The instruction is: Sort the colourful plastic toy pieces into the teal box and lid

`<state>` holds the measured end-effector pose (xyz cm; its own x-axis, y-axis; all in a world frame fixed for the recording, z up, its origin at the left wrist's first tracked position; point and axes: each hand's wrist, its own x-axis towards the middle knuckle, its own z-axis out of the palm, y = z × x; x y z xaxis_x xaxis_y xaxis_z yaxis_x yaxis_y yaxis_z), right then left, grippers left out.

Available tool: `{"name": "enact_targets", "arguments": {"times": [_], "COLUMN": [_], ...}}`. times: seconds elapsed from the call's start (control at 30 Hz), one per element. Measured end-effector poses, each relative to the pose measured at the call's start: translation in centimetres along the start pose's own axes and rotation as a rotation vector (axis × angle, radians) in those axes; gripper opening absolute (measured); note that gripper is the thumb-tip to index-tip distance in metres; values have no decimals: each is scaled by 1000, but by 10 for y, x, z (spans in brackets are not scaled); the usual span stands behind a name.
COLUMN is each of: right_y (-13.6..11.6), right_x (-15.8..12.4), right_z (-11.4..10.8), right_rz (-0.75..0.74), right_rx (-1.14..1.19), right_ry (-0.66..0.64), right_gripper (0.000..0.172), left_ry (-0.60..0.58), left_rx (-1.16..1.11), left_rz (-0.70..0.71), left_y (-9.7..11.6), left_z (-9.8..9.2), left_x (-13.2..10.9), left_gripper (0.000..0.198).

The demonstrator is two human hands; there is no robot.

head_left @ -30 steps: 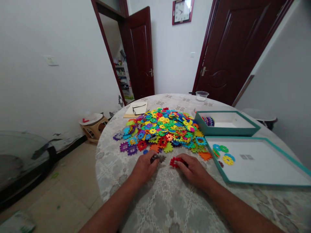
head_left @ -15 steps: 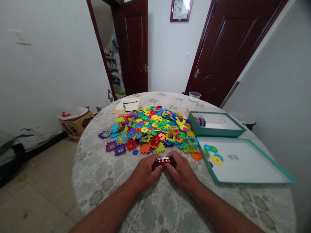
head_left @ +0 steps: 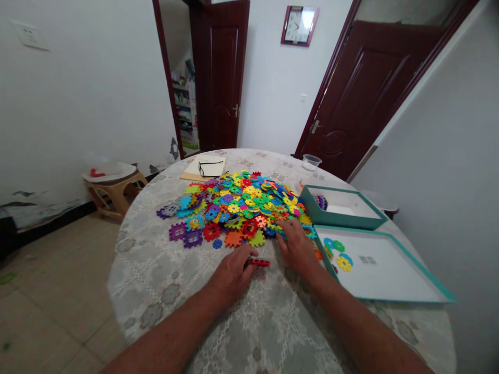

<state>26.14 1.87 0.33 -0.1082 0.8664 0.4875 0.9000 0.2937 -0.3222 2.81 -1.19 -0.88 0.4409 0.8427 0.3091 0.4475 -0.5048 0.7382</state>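
Note:
My left hand (head_left: 235, 270) is closed around one end of a flat red plastic building piece (head_left: 260, 263), held just above the tablecloth. Its other end sticks out to the right of my fingers. Farther forward, my right hand (head_left: 297, 246) reaches to the near right edge of a big heap of colourful interlocking plastic pieces (head_left: 249, 200). Those fingers are bent and apart, with the tips over the blue and yellow-green pieces. Whether they touch one is too small to make out. Square toothed pieces in purple (head_left: 193, 239), red and orange lie along the heap's front.
To the right, a teal-rimmed tray (head_left: 405, 299) carries a few round pieces, and a teal box (head_left: 339, 221) stands behind it. Glasses (head_left: 210, 169) rest on paper at the back left. A clear plastic bowl (head_left: 312, 162) sits near the far edge.
My right hand has let go of the red piece and moved forward and right to the heap. The left hand keeps hold of it. The view has shifted slightly.

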Motion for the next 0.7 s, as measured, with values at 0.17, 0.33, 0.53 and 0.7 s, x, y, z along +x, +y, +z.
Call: {"name": "enact_targets", "arguments": {"times": [0.17,0.33,0.53,0.7], "right_y": [2,-9,-27,-29], "right_x": [5,-16,-31,-28], "right_z": [6,-2,-14,-18], "right_rz": [33,-38,-148,-185], "right_rx": [-185,34,290,427], "right_ry": [-66,33,-220,-343], "right_gripper": [12,11,10,15], "left_ry": [42,27,36,42], "left_rx": [-7,-3,-23,62], "left_rz": [100,53,-46,55], "left_y": [-2,-4,-11,-7], "left_z": [1,2,6,2], "left_x": [2,1,-2,1], "left_gripper": [17,23,61,41]}}
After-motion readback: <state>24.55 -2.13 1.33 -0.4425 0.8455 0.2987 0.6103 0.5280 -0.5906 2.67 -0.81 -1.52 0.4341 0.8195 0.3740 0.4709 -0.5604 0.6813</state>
